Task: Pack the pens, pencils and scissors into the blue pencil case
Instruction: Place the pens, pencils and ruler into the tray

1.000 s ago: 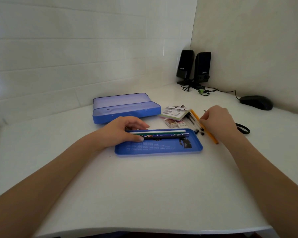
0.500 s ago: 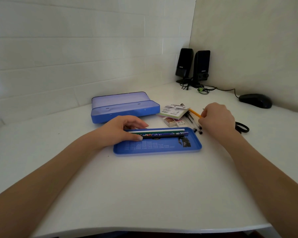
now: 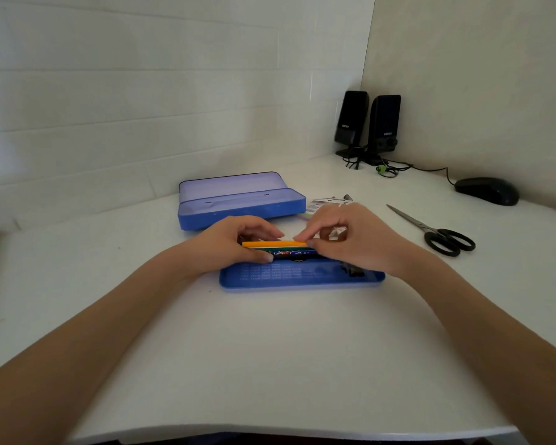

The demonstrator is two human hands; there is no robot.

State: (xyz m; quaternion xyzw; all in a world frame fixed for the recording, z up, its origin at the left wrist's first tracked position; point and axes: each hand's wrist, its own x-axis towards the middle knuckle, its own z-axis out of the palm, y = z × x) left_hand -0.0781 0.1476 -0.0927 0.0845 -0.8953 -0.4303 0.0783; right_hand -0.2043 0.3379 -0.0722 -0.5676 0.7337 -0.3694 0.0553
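Observation:
A flat blue tray (image 3: pixel 289 281) of the pencil case lies in front of me. The open blue pencil case (image 3: pixel 238 203) stands behind it. An orange pencil (image 3: pixel 273 244) lies level above the tray's far edge, over a patterned pen (image 3: pixel 291 252). My right hand (image 3: pixel 350 239) pinches the orange pencil's right end. My left hand (image 3: pixel 235 242) rests at the left ends of the pen and pencil, fingers curled around them. Black-handled scissors (image 3: pixel 437 234) lie on the table to the right, apart from both hands.
Small paper packets (image 3: pixel 321 203) lie behind my right hand. Two black speakers (image 3: pixel 366 126) stand in the back corner with cables, and a black mouse (image 3: pixel 488 191) sits at the far right. The white table's front edge (image 3: pixel 270 430) runs close to me.
My right hand lifted the orange pencil from the pile at the right and carried it left over the tray. The scissors are now fully in view. My left hand stayed put.

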